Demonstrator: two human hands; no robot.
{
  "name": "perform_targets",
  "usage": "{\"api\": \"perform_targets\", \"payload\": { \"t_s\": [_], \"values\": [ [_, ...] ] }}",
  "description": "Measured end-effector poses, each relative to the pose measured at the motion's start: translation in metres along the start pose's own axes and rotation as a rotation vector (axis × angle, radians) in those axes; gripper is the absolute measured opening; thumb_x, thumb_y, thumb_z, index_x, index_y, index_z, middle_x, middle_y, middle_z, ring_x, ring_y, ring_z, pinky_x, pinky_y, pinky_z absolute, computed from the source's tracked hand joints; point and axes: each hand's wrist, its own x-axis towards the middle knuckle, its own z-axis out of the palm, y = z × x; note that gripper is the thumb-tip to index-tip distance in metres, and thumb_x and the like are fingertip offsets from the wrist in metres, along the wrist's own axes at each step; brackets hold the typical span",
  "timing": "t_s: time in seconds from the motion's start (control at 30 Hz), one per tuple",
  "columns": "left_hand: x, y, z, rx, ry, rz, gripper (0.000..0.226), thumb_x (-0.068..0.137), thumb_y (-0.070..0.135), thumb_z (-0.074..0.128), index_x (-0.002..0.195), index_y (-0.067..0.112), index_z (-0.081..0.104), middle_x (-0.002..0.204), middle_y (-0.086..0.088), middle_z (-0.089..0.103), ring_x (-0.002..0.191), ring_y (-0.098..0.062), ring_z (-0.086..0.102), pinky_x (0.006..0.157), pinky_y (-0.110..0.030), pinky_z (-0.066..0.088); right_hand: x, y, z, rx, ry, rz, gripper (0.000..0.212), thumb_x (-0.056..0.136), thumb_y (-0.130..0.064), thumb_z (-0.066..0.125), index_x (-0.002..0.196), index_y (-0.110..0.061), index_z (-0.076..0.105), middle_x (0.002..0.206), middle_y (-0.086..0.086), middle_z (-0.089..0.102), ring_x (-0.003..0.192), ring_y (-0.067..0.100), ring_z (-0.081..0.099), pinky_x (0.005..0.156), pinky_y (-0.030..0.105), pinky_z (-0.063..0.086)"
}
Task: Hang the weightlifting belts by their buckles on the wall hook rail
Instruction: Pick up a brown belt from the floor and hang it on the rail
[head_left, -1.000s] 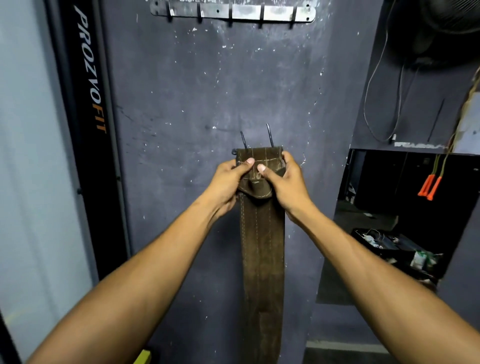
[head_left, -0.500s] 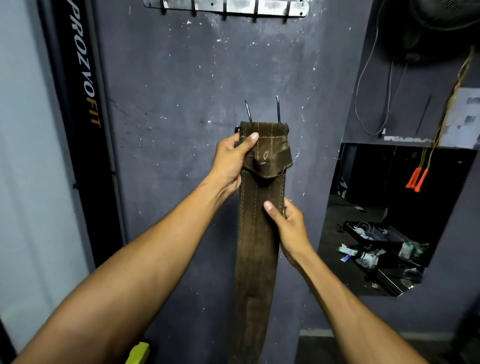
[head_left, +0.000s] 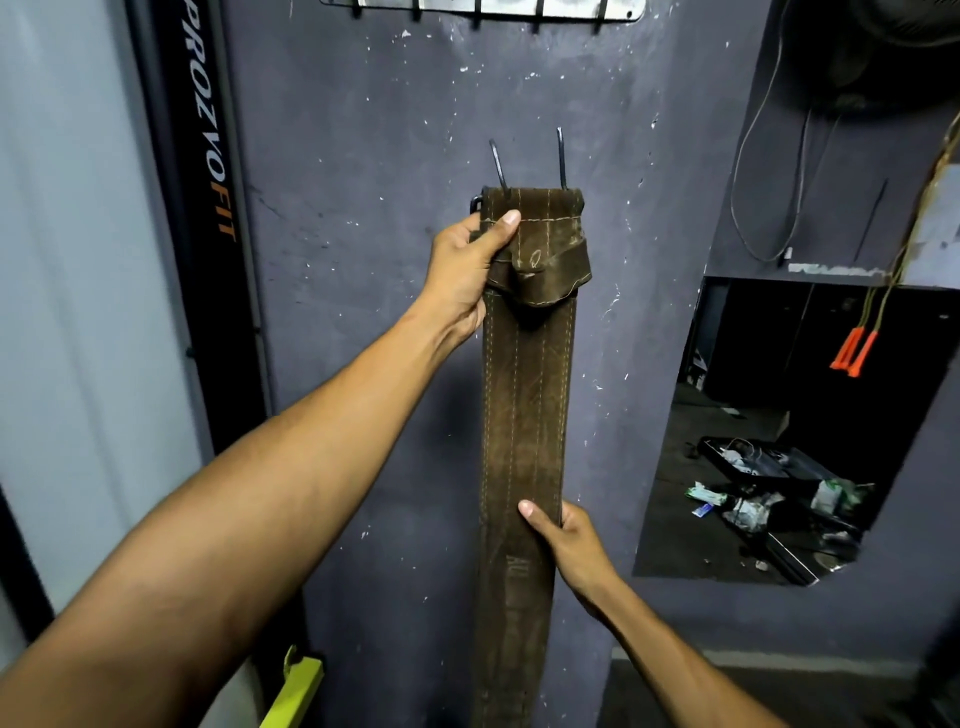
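Observation:
A brown leather weightlifting belt hangs straight down in front of the dark wall. My left hand grips its top end beside the folded keeper, thumb across the front. Two metal buckle prongs stick up above that end. My right hand pinches the belt's right edge much lower down, thumb on the front. The metal hook rail with several hooks is fixed to the wall at the top edge, well above the buckle, and no belt hangs from the part I can see.
A black post with PROZVOFIT lettering stands at the left. To the right a dark opening shows a littered floor; orange-handled cords and a cable hang above it. A yellow object sits low by the wall.
My right hand left the belt's top and slid down its right edge to a much lower grip. My left hand kept the top end and the belt rose closer to the rail.

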Motion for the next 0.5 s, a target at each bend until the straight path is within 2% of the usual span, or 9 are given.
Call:
{"api": "perform_targets", "payload": {
  "t_s": [0.1, 0.17, 0.23, 0.3, 0.4, 0.5],
  "values": [
    [-0.004, -0.007, -0.004, -0.002, 0.021, -0.008, 0.022, 0.099, 0.006, 0.063, 0.117, -0.007, 0.067, 0.097, -0.014, 0.075, 0.081, -0.019, 0.075, 0.087, -0.036, 0.062, 0.007, -0.008, -0.001, -0.017, -0.013, 0.007, 0.052, 0.09, -0.052, 0.065, 0.123, -0.012, 0.073, 0.12, 0.005, 0.078, 0.111, 0.02, 0.075, 0.096, 0.033, 0.06],
    [-0.006, -0.013, -0.009, 0.014, 0.02, -0.019, 0.016, 0.099, 0.007, 0.063, 0.11, -0.003, 0.07, 0.093, -0.012, 0.077, 0.079, -0.018, 0.076, 0.085, -0.035, 0.063, 0.016, -0.032, -0.002, 0.055, 0.025, -0.033, 0.056, 0.093, -0.059, 0.058, 0.124, -0.015, 0.072, 0.123, 0.007, 0.077, 0.113, 0.021, 0.074, 0.1, 0.038, 0.058],
    [-0.009, -0.022, -0.01, 0.05, 0.013, -0.034, 0.015, 0.098, 0.008, 0.064, 0.106, -0.002, 0.071, 0.09, -0.011, 0.077, 0.076, -0.017, 0.075, 0.08, -0.032, 0.064, 0.03, -0.074, -0.003, 0.126, 0.069, -0.131, 0.064, 0.095, -0.068, 0.052, 0.125, -0.016, 0.072, 0.124, 0.013, 0.075, 0.115, 0.027, 0.073, 0.099, 0.045, 0.058],
    [-0.014, -0.032, -0.009, 0.086, 0.014, -0.054, 0.014, 0.098, 0.011, 0.066, 0.102, 0.0, 0.073, 0.086, -0.009, 0.078, 0.074, -0.016, 0.075, 0.074, -0.03, 0.064, 0.044, -0.126, -0.002, 0.166, 0.078, -0.273, 0.068, 0.093, -0.072, 0.049, 0.131, -0.018, 0.069, 0.126, 0.015, 0.074, 0.118, 0.03, 0.071, 0.097, 0.045, 0.058],
    [-0.018, -0.047, -0.008, 0.099, 0.013, -0.111, 0.016, 0.096, 0.017, 0.07, 0.098, 0.002, 0.075, 0.085, -0.009, 0.081, 0.076, -0.018, 0.077, 0.071, -0.03, 0.062, 0.07, -0.192, 0.001, 0.085, 0.211, -0.336, 0.063, 0.101, -0.066, 0.043, 0.137, -0.018, 0.063, 0.133, 0.008, 0.07, 0.124, 0.023, 0.067, 0.111, 0.045, 0.05],
    [-0.011, -0.054, -0.003, 0.087, 0.041, -0.161, 0.02, 0.093, 0.023, 0.074, 0.095, 0.003, 0.076, 0.088, -0.014, 0.081, 0.078, -0.022, 0.077, 0.073, -0.032, 0.061, 0.089, -0.22, -0.001, -0.055, 0.322, -0.261, 0.056, 0.107, -0.057, 0.038, 0.131, -0.013, 0.064, 0.127, 0.008, 0.071, 0.118, 0.024, 0.068, 0.11, 0.047, 0.05]
  ]
}}
